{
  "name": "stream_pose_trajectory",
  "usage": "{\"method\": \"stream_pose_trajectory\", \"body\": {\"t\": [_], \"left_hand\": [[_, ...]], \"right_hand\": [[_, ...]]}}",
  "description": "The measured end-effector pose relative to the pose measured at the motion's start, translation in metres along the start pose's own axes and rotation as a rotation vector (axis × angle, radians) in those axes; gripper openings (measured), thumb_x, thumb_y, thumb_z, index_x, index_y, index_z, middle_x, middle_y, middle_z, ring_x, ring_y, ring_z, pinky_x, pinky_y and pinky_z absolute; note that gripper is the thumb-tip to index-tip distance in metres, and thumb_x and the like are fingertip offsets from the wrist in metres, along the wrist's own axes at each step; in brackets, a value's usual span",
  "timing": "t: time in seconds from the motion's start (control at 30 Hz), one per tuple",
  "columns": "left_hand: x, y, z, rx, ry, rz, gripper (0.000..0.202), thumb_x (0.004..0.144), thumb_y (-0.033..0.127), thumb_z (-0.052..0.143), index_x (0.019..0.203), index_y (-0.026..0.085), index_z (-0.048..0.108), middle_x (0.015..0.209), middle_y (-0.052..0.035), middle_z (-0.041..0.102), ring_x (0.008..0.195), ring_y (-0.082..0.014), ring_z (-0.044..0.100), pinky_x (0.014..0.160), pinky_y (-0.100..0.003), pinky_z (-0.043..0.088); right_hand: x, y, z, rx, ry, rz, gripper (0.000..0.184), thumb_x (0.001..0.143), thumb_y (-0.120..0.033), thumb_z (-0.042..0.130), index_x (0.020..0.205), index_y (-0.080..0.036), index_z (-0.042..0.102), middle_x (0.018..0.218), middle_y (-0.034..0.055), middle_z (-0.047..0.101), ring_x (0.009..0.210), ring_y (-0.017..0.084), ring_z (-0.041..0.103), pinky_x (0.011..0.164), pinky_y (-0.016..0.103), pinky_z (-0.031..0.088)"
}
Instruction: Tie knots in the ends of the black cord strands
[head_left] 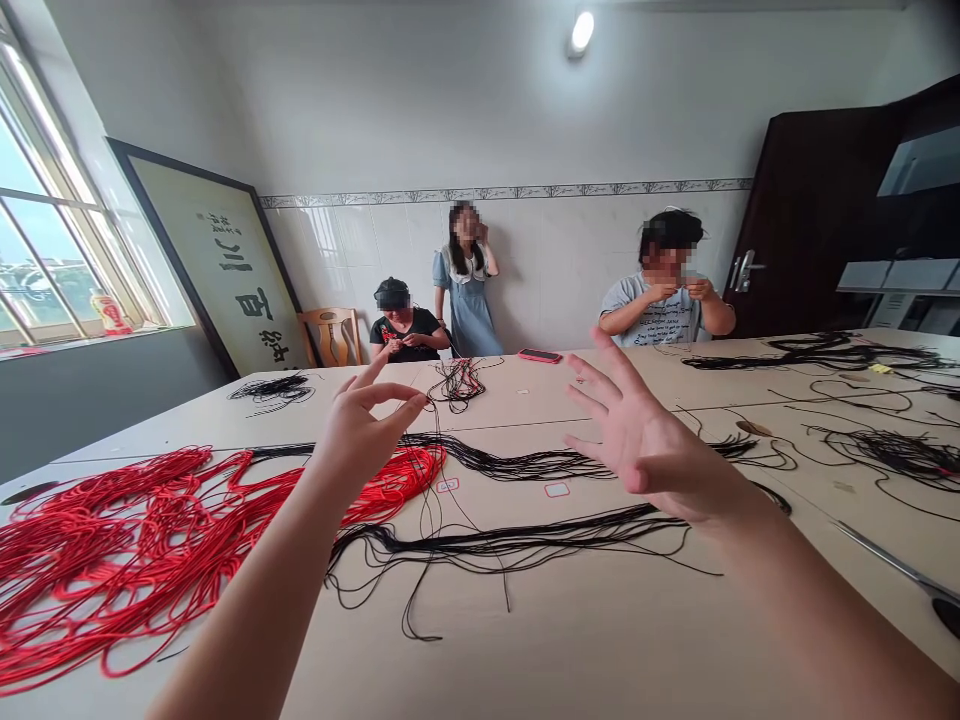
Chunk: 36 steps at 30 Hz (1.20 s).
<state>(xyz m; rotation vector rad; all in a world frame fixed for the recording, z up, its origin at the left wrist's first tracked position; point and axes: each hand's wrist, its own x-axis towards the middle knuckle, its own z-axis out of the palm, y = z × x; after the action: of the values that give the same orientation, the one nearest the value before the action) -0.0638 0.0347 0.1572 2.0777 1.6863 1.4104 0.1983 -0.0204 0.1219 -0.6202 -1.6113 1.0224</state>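
A thin black cord (429, 450) rises from the tangle on the surface to the fingertips of the left hand (360, 430), though whether it is pinched there or just passes beside them cannot be told. The left grip is narrow, thumb and forefinger curled close together in the air. The right hand (645, 440) makes a wide grip, fingers spread apart and holding nothing, raised above the pale surface (525, 640). Beneath the hands lie long hanks of black cord (510, 535) stretched across the surface, and to the left a large heap of red cord (127, 550) spreads under the left forearm. More tangled black cord (900, 455) lies to the right, near a long metal blade (892, 565) at the edge of view. A pink phone (538, 355) sits near the far edge. Beyond it, a seated person in a black top (405, 325) and another in a grey T-shirt (660, 305) have both hands raised before them, while a person in a blue dress (466, 300) stands against the tiled wall (562, 270).
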Motion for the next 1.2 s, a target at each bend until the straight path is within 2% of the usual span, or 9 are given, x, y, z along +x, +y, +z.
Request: {"method": "stream_pose_trajectory", "body": {"t": [0.1, 0.27, 0.47, 0.63, 0.7, 0.83, 1.0, 1.2], "left_hand": [[0.000, -0.001, 0.000, 0.007, -0.010, 0.004, 0.013, 0.072, 0.039, 0.063, 0.072, 0.027, 0.070, 0.142, 0.0062, 0.037, 0.129, -0.0305, 0.034, 0.109, -0.048, 0.020], [-0.001, -0.004, 0.003, 0.026, -0.031, -0.019, 0.018, 0.072, 0.040, 0.062, 0.078, 0.026, 0.071, 0.144, 0.0008, 0.034, 0.131, -0.0304, 0.031, 0.108, -0.049, 0.023], [0.001, -0.007, 0.004, -0.070, -0.043, -0.088, 0.019, 0.070, 0.042, 0.063, 0.078, 0.026, 0.071, 0.144, -0.0005, 0.033, 0.131, -0.0317, 0.030, 0.104, -0.049, 0.030], [0.007, -0.021, 0.001, -0.165, 0.023, -0.205, 0.026, 0.069, 0.046, 0.063, 0.081, 0.024, 0.070, 0.149, -0.0008, 0.023, 0.131, -0.0368, 0.028, 0.106, -0.051, 0.024], [0.011, -0.030, 0.001, -0.198, 0.052, -0.218, 0.028, 0.069, 0.046, 0.063, 0.084, 0.024, 0.070, 0.148, -0.0033, 0.024, 0.131, -0.0349, 0.029, 0.107, -0.049, 0.022], [0.019, -0.043, 0.004, -0.226, 0.029, -0.245, 0.031, 0.067, 0.049, 0.064, 0.084, 0.024, 0.070, 0.148, -0.0037, 0.025, 0.126, -0.0333, 0.039, 0.107, -0.049, 0.021], [0.023, -0.045, 0.006, -0.230, 0.009, -0.229, 0.030, 0.065, 0.047, 0.067, 0.083, 0.023, 0.071, 0.145, -0.0078, 0.031, 0.128, -0.0321, 0.036, 0.107, -0.047, 0.020], [0.018, -0.038, 0.003, -0.298, -0.089, -0.263, 0.027, 0.064, 0.047, 0.068, 0.078, 0.024, 0.072, 0.146, -0.0053, 0.030, 0.131, -0.0323, 0.029, 0.109, -0.049, 0.013]], "right_hand": [[0.002, 0.005, -0.001, 0.015, -0.016, 0.012, 0.115, 0.053, -0.054, 0.077, 0.139, -0.046, 0.001, 0.151, 0.0017, 0.004, 0.137, 0.029, 0.009, 0.094, 0.054, 0.035], [0.004, 0.014, 0.001, 0.035, -0.019, 0.041, 0.113, 0.057, -0.048, 0.078, 0.139, -0.046, 0.000, 0.151, 0.0024, 0.002, 0.138, 0.028, 0.007, 0.095, 0.056, 0.033], [0.010, 0.033, 0.013, 0.053, 0.109, 0.177, 0.112, 0.063, -0.047, 0.075, 0.140, -0.044, -0.006, 0.151, 0.0087, 0.004, 0.138, 0.026, 0.007, 0.097, 0.053, 0.031], [0.012, 0.036, 0.016, 0.072, 0.179, 0.170, 0.117, 0.062, -0.048, 0.075, 0.138, -0.045, -0.013, 0.151, 0.0060, -0.005, 0.138, 0.025, 0.004, 0.099, 0.051, 0.030], [0.013, 0.036, 0.013, 0.095, 0.230, 0.169, 0.120, 0.060, -0.047, 0.077, 0.137, -0.045, -0.015, 0.151, 0.0053, -0.008, 0.138, 0.025, 0.004, 0.101, 0.050, 0.028], [0.014, 0.037, 0.007, 0.081, 0.260, 0.148, 0.117, 0.063, -0.046, 0.076, 0.137, -0.045, -0.015, 0.151, 0.0049, -0.007, 0.138, 0.024, 0.006, 0.103, 0.049, 0.025], [0.016, 0.036, 0.006, 0.079, 0.292, 0.166, 0.121, 0.059, -0.046, 0.077, 0.138, -0.043, -0.014, 0.151, 0.0049, -0.008, 0.138, 0.026, 0.001, 0.104, 0.051, 0.021], [0.017, 0.035, 0.007, 0.107, 0.315, 0.175, 0.122, 0.058, -0.044, 0.079, 0.139, -0.042, -0.011, 0.151, 0.0048, -0.007, 0.138, 0.026, 0.001, 0.105, 0.051, 0.018]]}}
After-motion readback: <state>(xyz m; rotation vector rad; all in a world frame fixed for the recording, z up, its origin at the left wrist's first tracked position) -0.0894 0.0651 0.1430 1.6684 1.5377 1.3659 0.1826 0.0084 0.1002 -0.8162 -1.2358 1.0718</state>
